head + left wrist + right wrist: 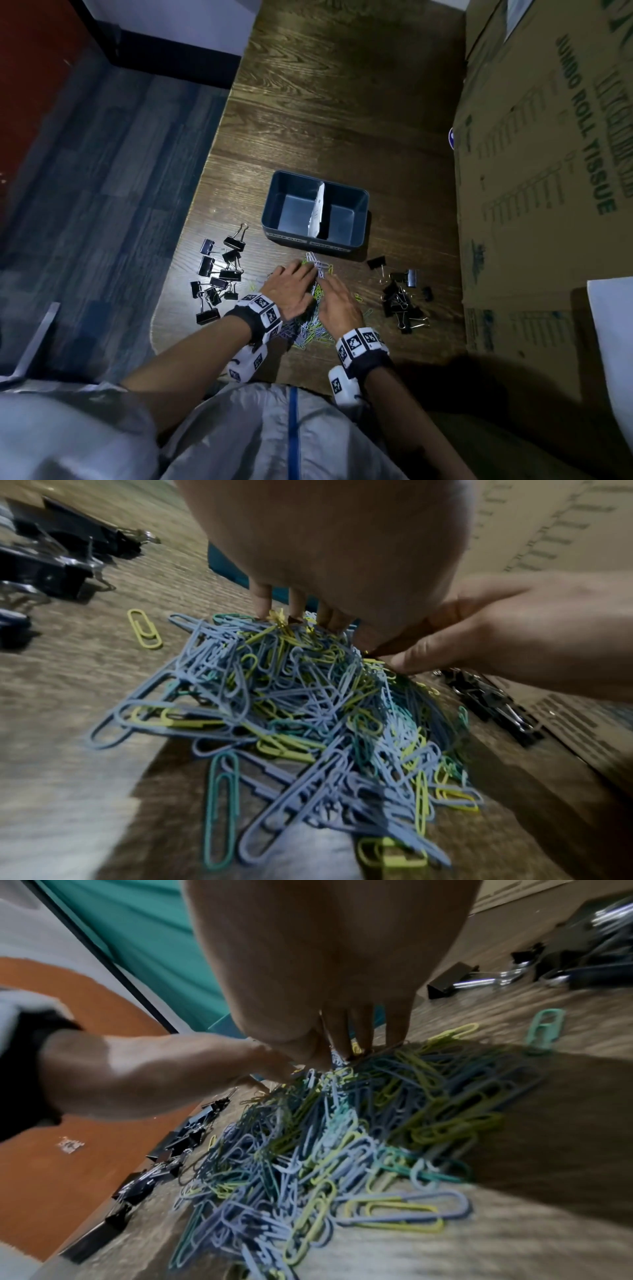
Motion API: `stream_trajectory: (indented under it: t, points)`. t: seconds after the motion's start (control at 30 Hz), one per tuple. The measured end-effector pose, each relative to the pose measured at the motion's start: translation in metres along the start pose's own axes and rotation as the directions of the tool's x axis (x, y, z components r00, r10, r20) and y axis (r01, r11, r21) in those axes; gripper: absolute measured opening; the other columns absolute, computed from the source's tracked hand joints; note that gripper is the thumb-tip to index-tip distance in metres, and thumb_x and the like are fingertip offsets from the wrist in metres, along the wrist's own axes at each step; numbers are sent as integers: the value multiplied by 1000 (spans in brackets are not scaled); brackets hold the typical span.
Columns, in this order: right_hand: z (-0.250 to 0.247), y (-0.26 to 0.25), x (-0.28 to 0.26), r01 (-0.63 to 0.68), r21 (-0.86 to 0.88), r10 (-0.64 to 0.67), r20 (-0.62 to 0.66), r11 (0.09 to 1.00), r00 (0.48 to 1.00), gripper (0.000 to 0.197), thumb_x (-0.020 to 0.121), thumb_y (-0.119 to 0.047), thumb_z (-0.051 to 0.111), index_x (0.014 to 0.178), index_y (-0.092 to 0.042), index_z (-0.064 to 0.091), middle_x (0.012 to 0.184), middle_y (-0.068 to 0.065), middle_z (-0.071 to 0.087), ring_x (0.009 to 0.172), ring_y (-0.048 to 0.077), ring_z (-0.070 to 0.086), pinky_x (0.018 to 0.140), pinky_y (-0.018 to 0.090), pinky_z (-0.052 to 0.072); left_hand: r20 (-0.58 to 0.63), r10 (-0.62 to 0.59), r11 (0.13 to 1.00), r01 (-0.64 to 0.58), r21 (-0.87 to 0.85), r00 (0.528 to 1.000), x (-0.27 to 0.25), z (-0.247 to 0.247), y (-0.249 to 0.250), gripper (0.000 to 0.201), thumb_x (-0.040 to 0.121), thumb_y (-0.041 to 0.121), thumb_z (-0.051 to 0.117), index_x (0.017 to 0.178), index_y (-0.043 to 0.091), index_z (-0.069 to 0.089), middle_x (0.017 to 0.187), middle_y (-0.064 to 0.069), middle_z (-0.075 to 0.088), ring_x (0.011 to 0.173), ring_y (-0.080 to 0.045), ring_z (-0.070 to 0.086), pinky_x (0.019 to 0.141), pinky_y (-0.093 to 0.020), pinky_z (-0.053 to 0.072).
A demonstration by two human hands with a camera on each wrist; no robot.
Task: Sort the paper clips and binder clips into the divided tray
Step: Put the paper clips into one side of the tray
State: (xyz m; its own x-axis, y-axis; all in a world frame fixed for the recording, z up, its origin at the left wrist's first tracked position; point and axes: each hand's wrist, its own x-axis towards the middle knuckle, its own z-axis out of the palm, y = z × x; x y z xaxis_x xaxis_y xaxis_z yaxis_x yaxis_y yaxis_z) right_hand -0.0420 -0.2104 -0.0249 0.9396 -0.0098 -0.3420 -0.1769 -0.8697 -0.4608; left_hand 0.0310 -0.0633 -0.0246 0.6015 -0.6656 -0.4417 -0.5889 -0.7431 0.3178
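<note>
A heap of blue, green and yellow paper clips lies on the wooden table in front of a dark blue divided tray. A white paper divider splits the tray, and both compartments look empty. My left hand and right hand meet at the far end of the heap. Their fingertips press down into the clips from either side. Black binder clips lie in two groups, one on the left and one on the right.
A large cardboard box stands along the table's right side, close to the right binder clips. The table's left edge runs just beyond the left binder clips, with floor below. A few stray paper clips lie apart from the heap.
</note>
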Motion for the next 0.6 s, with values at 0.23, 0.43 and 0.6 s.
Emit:
stream_trajectory:
  t: [0.23,0.43,0.6]
  points:
    - [-7,-12,27,-5,9,4,33,1000,999,62,93,-4,43,153,-13,30,164,7,18,152,24,14,122,45,20,-96,131,988,-138,-64,987,-23,8,-5,72,94,57,8,137,10,41,133,-12,47,121,-25,41,96,-50,44]
    - [5,-23,37,172,-151,-146,171,973,974,55,103,-20,34,156,-10,20,166,8,9,153,23,6,124,44,8,-110,-92,993,83,-86,990,-48,15,-16,68,93,49,18,150,12,13,157,-16,14,144,-34,11,114,-56,22]
    - [9,-12,12,215,-67,-210,81,974,974,52,100,-27,50,150,-18,39,161,8,28,150,26,22,122,50,18,43,-206,973,209,-98,978,-60,37,-11,90,83,74,-1,149,16,-20,152,-18,-27,140,-38,-21,116,-51,3]
